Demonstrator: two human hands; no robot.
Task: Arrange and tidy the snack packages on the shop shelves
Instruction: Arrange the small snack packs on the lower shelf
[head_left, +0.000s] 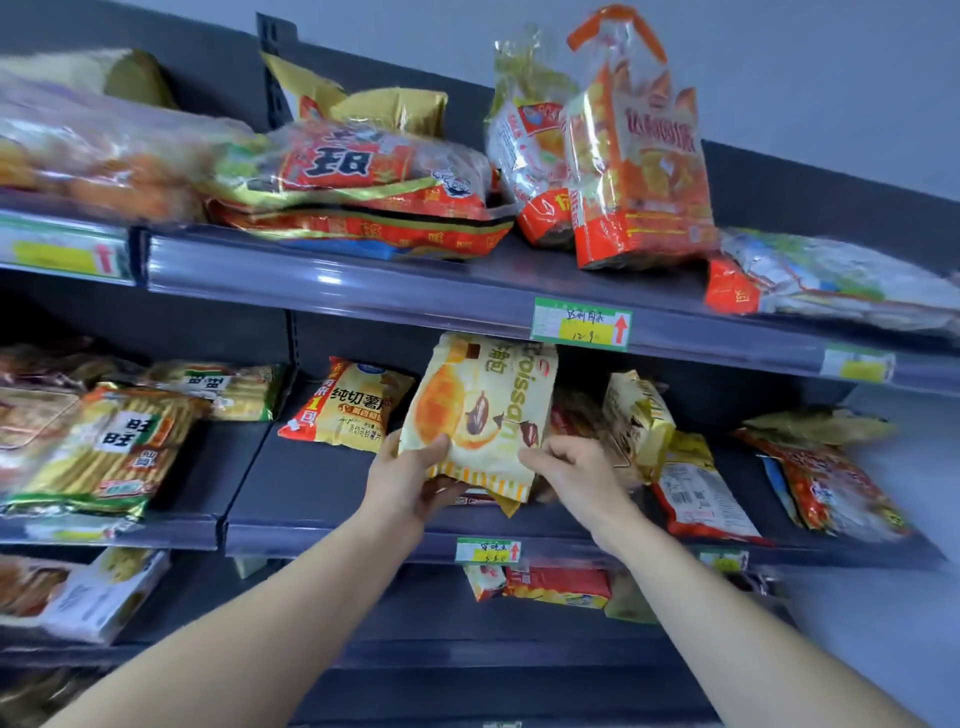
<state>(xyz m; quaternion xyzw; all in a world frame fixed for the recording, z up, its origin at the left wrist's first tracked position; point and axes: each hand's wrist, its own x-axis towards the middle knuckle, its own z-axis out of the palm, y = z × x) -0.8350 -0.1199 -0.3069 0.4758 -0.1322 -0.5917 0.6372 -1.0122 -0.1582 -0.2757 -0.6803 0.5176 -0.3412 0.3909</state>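
the croissant bag (483, 410) stands upright on the middle shelf (311, 483), between a yellow chip packet (348, 410) and a gold foil pack (636, 421). the left hand (410, 478) pinches its lower left corner, thumb on the front, and the right hand (571, 467) has its fingers curled onto the lower right edge. the bag is a glossy, air-puffed film pillow with a crimped striped bottom seal, so it should handle as light, soft, slippery and crushable; hold it by the seal or side edges, never squeeze the face.
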